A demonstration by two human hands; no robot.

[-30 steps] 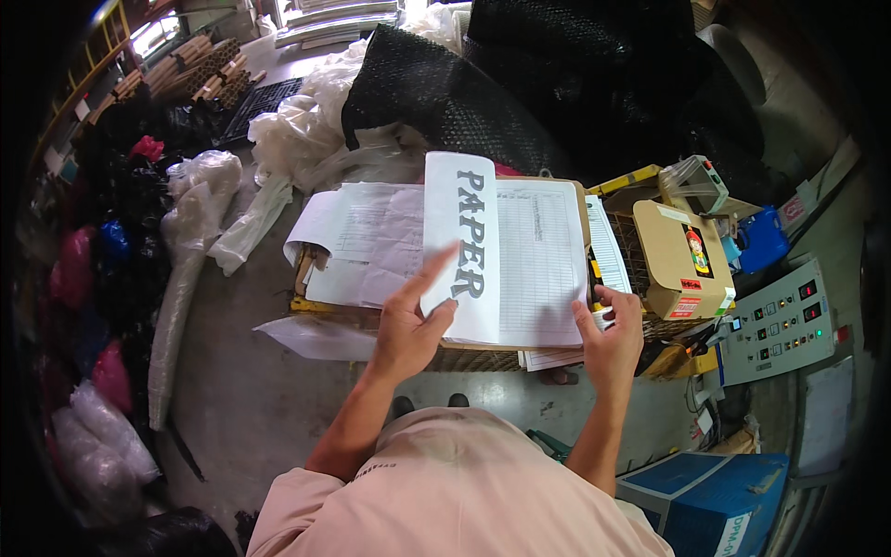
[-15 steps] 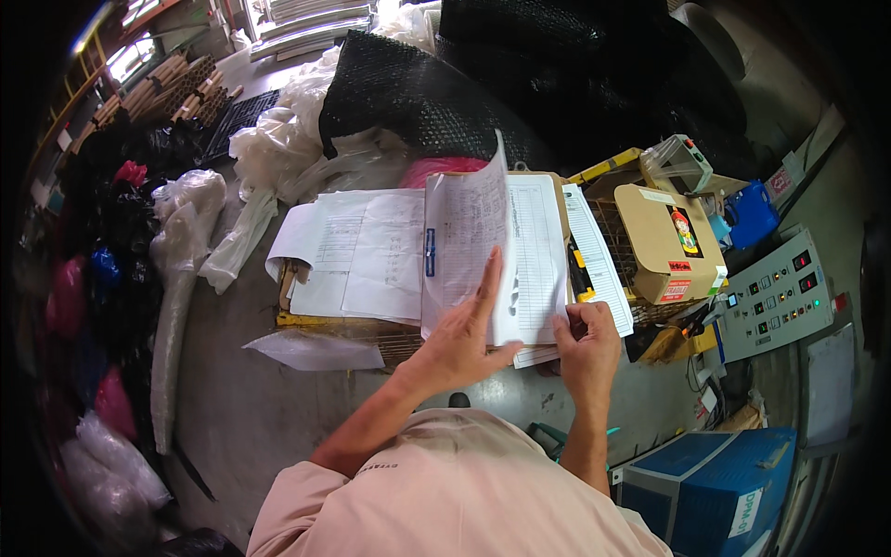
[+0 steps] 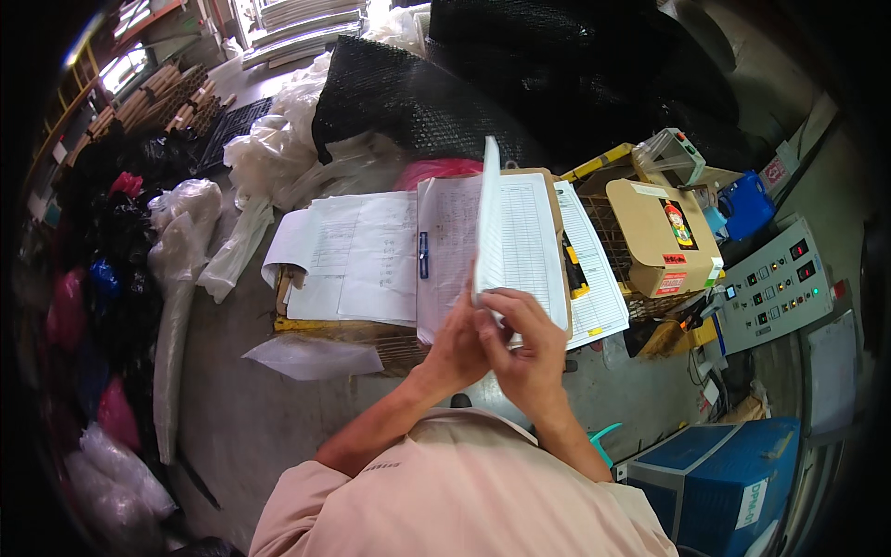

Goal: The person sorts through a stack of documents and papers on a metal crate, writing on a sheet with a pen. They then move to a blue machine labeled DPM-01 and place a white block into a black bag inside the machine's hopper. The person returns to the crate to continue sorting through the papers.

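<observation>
A sheaf of printed paper sheets (image 3: 488, 209) stands nearly upright, turned up from a clipboard (image 3: 555, 200). My left hand (image 3: 455, 348) grips the sheaf low on its left side; its thumb is hidden behind the other hand. My right hand (image 3: 527, 348) closes on the lower right edge of the same sheets, thumb and fingers bent. Under the sheaf a ruled form (image 3: 534, 251) lies flat on the board. To its left is a handwritten page (image 3: 445, 241) with a blue pen or clip (image 3: 424, 255). A black-and-yellow cutter (image 3: 575, 269) rests right of the form.
More papers (image 3: 362, 255) lie at left on a yellow wire cage (image 3: 371, 331). A cardboard box (image 3: 659, 227) and a control panel (image 3: 775, 288) stand at right. Black sheeting (image 3: 408, 102) is beyond, plastic bags (image 3: 186, 223) at left, a blue box (image 3: 715, 483) at lower right.
My right hand has moved left from the form's lower right corner to the raised sheets, beside my left hand. The sheaf is thicker and more upright.
</observation>
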